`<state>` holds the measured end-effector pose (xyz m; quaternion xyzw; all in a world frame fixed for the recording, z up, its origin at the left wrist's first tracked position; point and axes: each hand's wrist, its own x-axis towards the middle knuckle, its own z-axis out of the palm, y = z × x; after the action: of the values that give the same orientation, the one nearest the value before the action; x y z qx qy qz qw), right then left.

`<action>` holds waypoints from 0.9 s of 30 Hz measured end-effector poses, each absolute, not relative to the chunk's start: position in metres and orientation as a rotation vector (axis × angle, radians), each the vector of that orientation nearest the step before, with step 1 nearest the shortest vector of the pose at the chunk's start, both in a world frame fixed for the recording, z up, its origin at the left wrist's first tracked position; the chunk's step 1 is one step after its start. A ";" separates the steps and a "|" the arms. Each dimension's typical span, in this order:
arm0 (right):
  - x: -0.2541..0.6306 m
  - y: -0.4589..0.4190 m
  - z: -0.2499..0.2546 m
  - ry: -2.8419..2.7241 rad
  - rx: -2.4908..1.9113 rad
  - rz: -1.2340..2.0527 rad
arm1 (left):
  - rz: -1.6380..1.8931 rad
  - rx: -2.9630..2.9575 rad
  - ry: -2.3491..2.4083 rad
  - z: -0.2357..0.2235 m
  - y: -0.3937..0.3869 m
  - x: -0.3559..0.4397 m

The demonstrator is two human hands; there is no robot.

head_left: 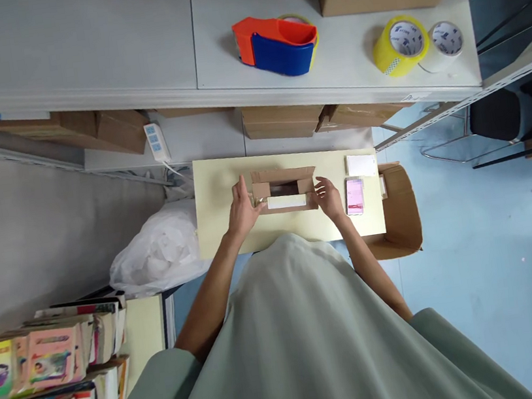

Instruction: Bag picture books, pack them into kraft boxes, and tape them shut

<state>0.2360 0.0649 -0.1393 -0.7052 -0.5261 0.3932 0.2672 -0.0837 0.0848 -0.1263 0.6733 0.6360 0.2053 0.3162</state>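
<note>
A small brown cardboard box lies on the pale yellow table in front of me, its top flaps folded outward. A white label shows along its near side, and its inside looks dark. My left hand is at the box's left end, fingers stretched upward and the thumb touching the near left corner. At the right end is my right hand, its fingers apart and loosely bent beside the flap edge. Whether those fingers press on the cardboard I cannot tell.
Right of the box lie a phone and a white packet. The shelf above bears a tape dispenser and tape rolls. A large carton stands right of the table, a plastic bag and books left.
</note>
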 end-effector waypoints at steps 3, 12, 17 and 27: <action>0.235 0.062 -0.138 -1.444 -1.851 1.079 | 0.579 1.864 1.601 -0.120 0.094 -0.079; 0.236 0.051 -0.122 -1.422 -1.741 1.073 | 0.528 1.864 1.615 -0.113 0.083 -0.079; 0.236 0.048 -0.132 -1.311 -1.741 1.145 | 0.606 1.698 1.719 -0.122 0.076 -0.075; 0.225 0.027 -0.128 -1.045 -1.712 1.280 | 0.610 1.679 1.710 -0.120 0.072 -0.083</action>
<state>0.2249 0.0275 -0.1279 -0.6680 -0.4077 0.4994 0.3718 -0.0831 0.0718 -0.1203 0.6415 0.6531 0.2329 0.3283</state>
